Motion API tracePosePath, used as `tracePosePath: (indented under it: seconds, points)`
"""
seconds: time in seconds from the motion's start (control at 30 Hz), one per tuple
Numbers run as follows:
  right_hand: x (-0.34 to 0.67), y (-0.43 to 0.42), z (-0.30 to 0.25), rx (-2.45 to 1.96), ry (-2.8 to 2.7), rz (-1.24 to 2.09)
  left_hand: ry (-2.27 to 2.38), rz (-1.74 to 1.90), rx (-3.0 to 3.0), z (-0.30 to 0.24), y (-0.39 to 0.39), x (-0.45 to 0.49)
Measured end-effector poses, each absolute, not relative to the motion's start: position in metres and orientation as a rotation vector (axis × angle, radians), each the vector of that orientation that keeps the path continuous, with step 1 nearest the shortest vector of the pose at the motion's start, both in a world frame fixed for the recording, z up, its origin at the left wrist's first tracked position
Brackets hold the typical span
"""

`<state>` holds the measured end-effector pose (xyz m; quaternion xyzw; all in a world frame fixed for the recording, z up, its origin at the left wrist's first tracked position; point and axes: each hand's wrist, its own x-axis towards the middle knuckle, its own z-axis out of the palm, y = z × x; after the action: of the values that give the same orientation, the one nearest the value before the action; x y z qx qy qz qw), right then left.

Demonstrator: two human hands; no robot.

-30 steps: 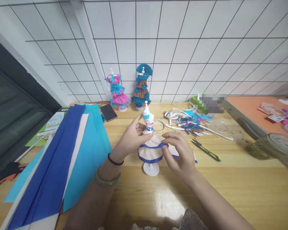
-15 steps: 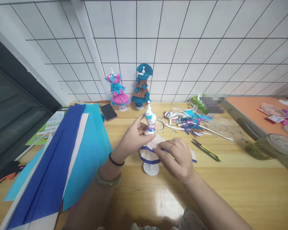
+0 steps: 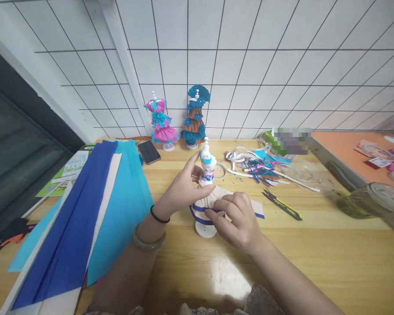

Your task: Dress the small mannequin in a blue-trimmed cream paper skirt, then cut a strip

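Observation:
A small white mannequin (image 3: 206, 164) stands on a round white base (image 3: 205, 230) on the wooden table (image 3: 315, 253). A pleated cream paper skirt with a blue edge (image 3: 207, 202) is wrapped round its waist. My left hand (image 3: 180, 188) pinches the mannequin at the waist, with the fingers closed on it and the skirt's top. My right hand (image 3: 238, 221) is closed on the front of the skirt, pressing the paper against the figure. A loose end of the cream strip (image 3: 258, 209) trails to the right on the table.
Blue, cream and teal paper sheets (image 3: 85, 218) lie at the left. Two dressed mannequins (image 3: 162, 124) (image 3: 195, 116) stand by the tiled wall, a phone (image 3: 149, 152) beside them. Paper scraps (image 3: 256, 166), a tape ring (image 3: 220, 171), a small cutter (image 3: 282, 205) and a glass jar (image 3: 374, 203) lie to the right.
My right hand has slid left and down over the skirt, gathering the paper closer round the mannequin. The skirt hangs narrower than before. My left hand has kept its grip at the waist.

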<state>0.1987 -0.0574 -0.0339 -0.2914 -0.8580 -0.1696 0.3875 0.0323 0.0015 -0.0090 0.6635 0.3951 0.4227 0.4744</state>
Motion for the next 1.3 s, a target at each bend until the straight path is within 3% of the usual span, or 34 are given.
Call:
tracePosePath:
  seconds: [0.4,0.6,0.77,1.0,1.3]
  points:
    - [0.201,-0.067,-0.029,-0.670,-2.276,-0.245,0.885,1.048,1.605,-0.005,-0.001,0.031]
    - [0.217,-0.060,-0.024,-0.889,-1.897,0.268,0.815,0.967,1.597,-0.003,-0.002,0.026]
    - [0.224,-0.042,-0.023,-1.192,-1.716,0.912,0.761,0.875,1.577,0.000,-0.004,0.021]
    - [0.224,-0.032,-0.027,-1.075,-1.578,1.510,0.603,0.818,1.575,0.000,-0.003,0.015]
    - [0.229,-0.034,-0.017,-1.214,-1.674,1.500,0.536,0.749,1.536,-0.001,-0.001,0.011]
